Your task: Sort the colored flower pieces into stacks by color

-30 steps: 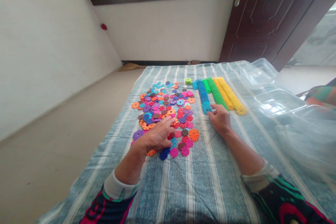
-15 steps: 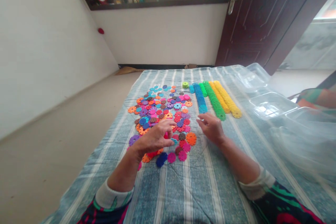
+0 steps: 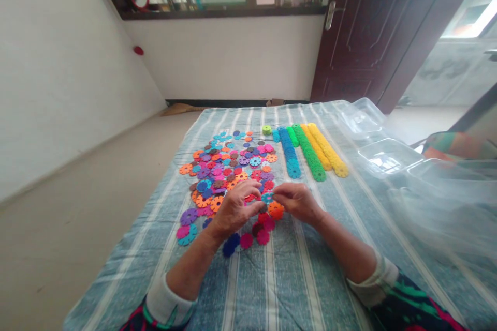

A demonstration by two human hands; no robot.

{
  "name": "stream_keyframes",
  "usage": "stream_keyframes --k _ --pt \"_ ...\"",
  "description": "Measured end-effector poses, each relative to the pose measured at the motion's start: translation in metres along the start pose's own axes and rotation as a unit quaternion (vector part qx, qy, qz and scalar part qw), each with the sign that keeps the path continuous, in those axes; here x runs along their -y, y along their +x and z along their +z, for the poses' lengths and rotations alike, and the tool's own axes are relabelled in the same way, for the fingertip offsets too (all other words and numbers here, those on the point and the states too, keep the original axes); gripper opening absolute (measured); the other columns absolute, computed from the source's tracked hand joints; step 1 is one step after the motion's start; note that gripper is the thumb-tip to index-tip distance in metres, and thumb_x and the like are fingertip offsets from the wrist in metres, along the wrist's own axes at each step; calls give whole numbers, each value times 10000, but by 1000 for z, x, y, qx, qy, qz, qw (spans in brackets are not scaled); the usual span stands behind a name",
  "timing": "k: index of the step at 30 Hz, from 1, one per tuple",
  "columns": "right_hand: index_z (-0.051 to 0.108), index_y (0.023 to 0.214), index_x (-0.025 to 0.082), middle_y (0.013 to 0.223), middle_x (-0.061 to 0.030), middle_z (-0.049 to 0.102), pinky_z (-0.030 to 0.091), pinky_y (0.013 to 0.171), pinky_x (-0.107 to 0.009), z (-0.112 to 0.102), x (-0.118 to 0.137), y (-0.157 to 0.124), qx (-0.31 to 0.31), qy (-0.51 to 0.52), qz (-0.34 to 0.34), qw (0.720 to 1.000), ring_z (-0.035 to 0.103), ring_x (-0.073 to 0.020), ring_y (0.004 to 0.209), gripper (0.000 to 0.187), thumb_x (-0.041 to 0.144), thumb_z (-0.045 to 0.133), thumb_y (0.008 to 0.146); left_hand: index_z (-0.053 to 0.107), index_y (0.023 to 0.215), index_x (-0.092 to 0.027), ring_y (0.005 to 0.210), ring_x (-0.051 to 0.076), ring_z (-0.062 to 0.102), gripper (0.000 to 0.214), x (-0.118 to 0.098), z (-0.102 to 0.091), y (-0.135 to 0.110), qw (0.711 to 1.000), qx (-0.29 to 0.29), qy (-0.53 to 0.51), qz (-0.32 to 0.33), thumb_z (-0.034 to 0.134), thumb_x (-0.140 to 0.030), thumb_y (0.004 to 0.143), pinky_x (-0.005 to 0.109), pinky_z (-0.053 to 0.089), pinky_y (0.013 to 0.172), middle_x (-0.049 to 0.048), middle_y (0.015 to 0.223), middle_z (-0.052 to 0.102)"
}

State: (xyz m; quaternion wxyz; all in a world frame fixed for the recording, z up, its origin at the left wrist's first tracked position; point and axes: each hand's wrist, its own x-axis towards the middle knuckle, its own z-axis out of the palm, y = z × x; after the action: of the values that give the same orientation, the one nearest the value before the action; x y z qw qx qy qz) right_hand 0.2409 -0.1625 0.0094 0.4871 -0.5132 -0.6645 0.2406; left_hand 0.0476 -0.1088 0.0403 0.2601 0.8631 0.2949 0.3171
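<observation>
Over a spread of loose, notched plastic discs (image 3: 217, 170) in many colours, my left hand (image 3: 239, 208) is open, thumb and fingers apart. Between its fingertips and those of my right hand (image 3: 300, 202) is a light-blue disc (image 3: 267, 197). My right thumb and index finger pinch the edge of that disc. An orange disc (image 3: 276, 210) lies just below it. Beyond my right hand, overlapping discs form a blue row (image 3: 289, 154), a green row (image 3: 309, 155) and yellow rows (image 3: 330, 151). A small lime-green stack (image 3: 266, 130) stands at the back.
Clear plastic containers (image 3: 388, 156) stand along the right side of the striped cloth (image 3: 155, 264), beside a clear plastic bag (image 3: 423, 217). Past the far edge are a wall and a dark red door (image 3: 361, 26). Floor (image 3: 97, 176) lies to the left.
My right hand has moved left to the loose discs and now pinches a light-blue one near my left hand. One more light-blue disc shows at the blue row's near end. The view has shifted slightly.
</observation>
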Motion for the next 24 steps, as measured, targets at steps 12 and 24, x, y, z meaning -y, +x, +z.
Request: stream_keyframes --k 12,24 --pt "722 780 218 728 -18 712 431 666 -251 -40 -47 13 -176 -213 145 950 634 -177 709 221 281 510 795 601 699 -183 955 197 635 76 16 12 0 993 -12 90 73 611 -181 775 369 502 891 66 937 696" --pt "663 1063 226 754 -12 705 419 659 -247 -35 -44 16 -142 -307 203 919 646 -180 737 281 266 605 791 606 706 -181 935 192 629 70 18 12 0 992 -10 93 88 615 -176 775 356 512 860 69 937 686"
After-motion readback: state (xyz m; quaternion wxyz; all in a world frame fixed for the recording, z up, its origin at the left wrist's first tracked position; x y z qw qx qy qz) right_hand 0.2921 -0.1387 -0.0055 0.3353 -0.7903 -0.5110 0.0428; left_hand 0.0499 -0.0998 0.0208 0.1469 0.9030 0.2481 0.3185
